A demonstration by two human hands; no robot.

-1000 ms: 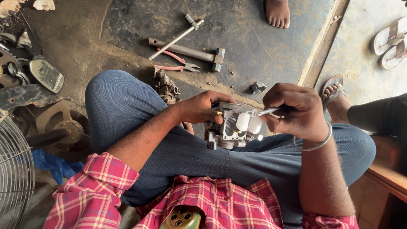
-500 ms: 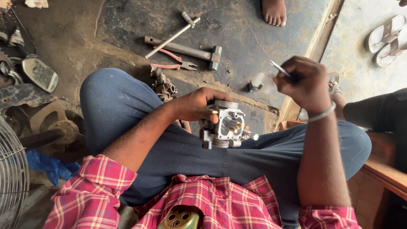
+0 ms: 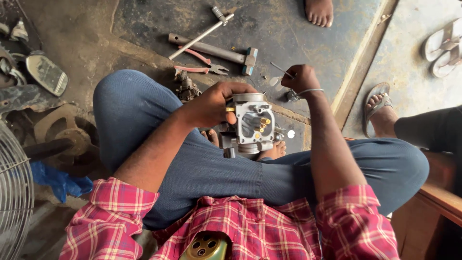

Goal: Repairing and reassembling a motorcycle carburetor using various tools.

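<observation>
A person sits cross-legged on a stained, dusty concrete floor (image 3: pixel 298 29). The left hand (image 3: pixel 211 103) grips a grey metal carburettor (image 3: pixel 252 123) above the lap, its brass jets facing up. The right hand (image 3: pixel 301 79) is closed around a thin metal tool (image 3: pixel 280 69), held low over the floor just beyond the carburettor. Farther off lie a hammer (image 3: pixel 211 49), red-handled pliers (image 3: pixel 199 65) and a socket wrench (image 3: pixel 202 32). At the left stand a wire fan guard (image 3: pixel 14 202) and a mirror (image 3: pixel 46 74); sandals (image 3: pixel 442 48) rest at the far right.

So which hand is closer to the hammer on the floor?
Right. The right hand reaches out just beside the hammer; the left hand sits lower, gripping the carburetor.
</observation>
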